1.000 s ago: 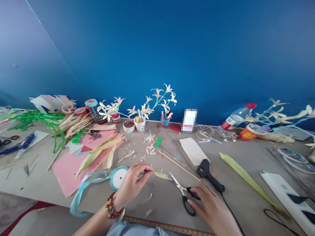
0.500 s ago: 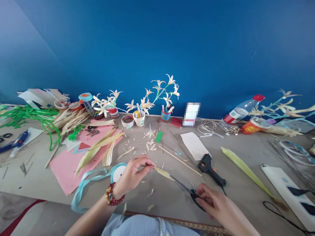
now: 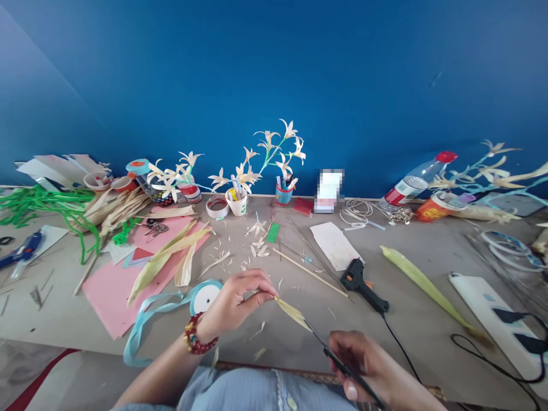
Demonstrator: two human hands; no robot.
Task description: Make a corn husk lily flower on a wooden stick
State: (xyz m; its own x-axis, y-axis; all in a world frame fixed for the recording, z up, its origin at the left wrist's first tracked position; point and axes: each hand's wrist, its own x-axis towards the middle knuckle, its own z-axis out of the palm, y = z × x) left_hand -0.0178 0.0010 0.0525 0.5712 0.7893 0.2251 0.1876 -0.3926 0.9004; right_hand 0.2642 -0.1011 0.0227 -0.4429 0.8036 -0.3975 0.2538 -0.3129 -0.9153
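Your left fingers [image 3: 259,299] pinch a husk strip [image 3: 293,315], seemingly part-trimmed, your right fingers [image 3: 343,341] grip scissors [image 3: 338,361] at its tip, and cut pieces [image 3: 258,251] lie beyond.

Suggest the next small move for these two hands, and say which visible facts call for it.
Probably a small, careful snip at the free end of the pale strip: the left hand pinches its other end, and the right hand holds the scissors with the blades reaching that free end. Whether the blades are parted is hard to tell.
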